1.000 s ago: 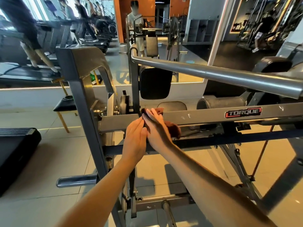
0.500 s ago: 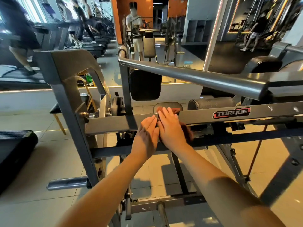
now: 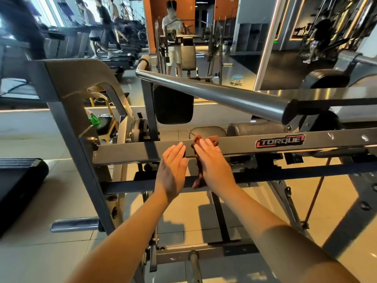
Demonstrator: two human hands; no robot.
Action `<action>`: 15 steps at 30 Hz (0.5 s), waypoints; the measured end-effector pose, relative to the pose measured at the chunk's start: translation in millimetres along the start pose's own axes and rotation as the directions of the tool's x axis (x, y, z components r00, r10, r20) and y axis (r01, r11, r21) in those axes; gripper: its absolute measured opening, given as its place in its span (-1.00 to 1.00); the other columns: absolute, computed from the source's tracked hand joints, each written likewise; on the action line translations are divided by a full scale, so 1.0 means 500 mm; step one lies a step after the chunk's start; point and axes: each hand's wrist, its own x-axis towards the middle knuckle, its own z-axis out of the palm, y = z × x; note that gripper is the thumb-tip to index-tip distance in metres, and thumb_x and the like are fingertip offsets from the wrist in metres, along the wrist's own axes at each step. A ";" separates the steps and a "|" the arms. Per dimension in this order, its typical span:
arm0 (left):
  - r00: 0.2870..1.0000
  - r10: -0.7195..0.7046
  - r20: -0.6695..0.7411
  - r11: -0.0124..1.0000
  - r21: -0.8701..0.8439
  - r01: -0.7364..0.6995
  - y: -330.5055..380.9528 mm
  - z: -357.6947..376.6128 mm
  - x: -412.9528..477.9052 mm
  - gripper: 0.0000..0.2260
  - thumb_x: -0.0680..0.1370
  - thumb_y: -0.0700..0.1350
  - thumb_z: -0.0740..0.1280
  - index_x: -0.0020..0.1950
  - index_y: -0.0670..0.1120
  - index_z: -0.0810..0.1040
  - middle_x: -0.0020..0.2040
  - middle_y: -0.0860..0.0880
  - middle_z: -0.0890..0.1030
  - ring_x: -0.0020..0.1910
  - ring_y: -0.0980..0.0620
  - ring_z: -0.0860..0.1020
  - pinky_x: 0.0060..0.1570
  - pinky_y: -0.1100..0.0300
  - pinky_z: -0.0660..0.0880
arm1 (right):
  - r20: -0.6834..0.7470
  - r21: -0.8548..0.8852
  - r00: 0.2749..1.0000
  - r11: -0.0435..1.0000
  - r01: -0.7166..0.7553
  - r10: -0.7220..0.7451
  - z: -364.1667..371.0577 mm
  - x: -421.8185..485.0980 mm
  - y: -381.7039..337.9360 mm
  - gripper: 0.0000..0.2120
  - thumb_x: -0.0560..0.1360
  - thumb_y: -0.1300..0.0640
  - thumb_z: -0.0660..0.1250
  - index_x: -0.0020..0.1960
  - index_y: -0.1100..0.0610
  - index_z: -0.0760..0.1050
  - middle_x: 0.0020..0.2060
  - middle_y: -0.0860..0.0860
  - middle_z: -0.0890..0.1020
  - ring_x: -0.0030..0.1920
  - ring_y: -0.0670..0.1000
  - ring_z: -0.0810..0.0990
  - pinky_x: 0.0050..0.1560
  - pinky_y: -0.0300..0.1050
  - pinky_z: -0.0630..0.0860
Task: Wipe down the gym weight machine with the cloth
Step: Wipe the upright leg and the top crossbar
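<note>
Cloth (image 3: 198, 170), dark red, hangs draped over the weight machine's grey crossbeam (image 3: 130, 152), its long axis running top to bottom across the left-to-right beam. Right hand (image 3: 212, 162) presses it flat with straight fingers; left hand (image 3: 172, 168), fingers straight and together, holds nothing just beside it.

Grey crossbar (image 3: 126, 153) of a weight machine (image 3: 67, 111) on a tiled floor (image 3: 51, 201)
A reddish-brown cloth (image 3: 199, 170) lies over the bar's top edge and hangs down its front; the machine's frame and a black treadmill (image 3: 18, 180) stand on the beige tiles.
</note>
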 end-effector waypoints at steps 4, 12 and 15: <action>0.998 -0.065 -0.018 0.998 -0.017 0.065 0.019 -0.001 0.001 -0.48 0.70 0.08 -0.06 0.54 -0.17 0.36 0.55 -0.07 0.34 0.57 0.05 0.17 0.57 0.16 0.02 | -0.121 0.079 0.944 0.951 -0.300 0.308 -0.037 0.003 0.055 -0.48 0.65 0.25 0.20 0.59 0.06 0.25 0.61 -0.01 0.17 0.63 0.06 0.01 0.58 0.21 0.16; 0.997 -0.069 0.034 0.987 -0.146 0.073 0.082 0.033 -0.003 -0.60 0.75 -0.04 0.04 0.58 -0.08 0.28 0.56 0.04 0.30 0.55 0.24 0.12 0.55 0.34 -0.05 | 0.063 0.041 0.998 0.999 0.029 -0.031 -0.026 0.006 0.035 -0.44 0.64 0.21 0.29 0.60 0.07 0.24 0.61 0.02 0.20 0.63 0.03 0.04 0.61 0.13 0.10; 0.992 -0.107 0.061 0.989 -0.093 0.113 0.075 0.030 -0.011 -0.58 0.74 -0.02 0.05 0.60 -0.06 0.23 0.58 0.09 0.22 0.53 0.29 0.03 0.48 0.44 -0.14 | -0.019 0.059 0.990 0.989 -0.137 0.138 -0.058 0.002 0.093 -0.46 0.66 0.24 0.23 0.61 0.08 0.23 0.62 0.01 0.16 0.64 0.03 -0.02 0.60 0.17 0.11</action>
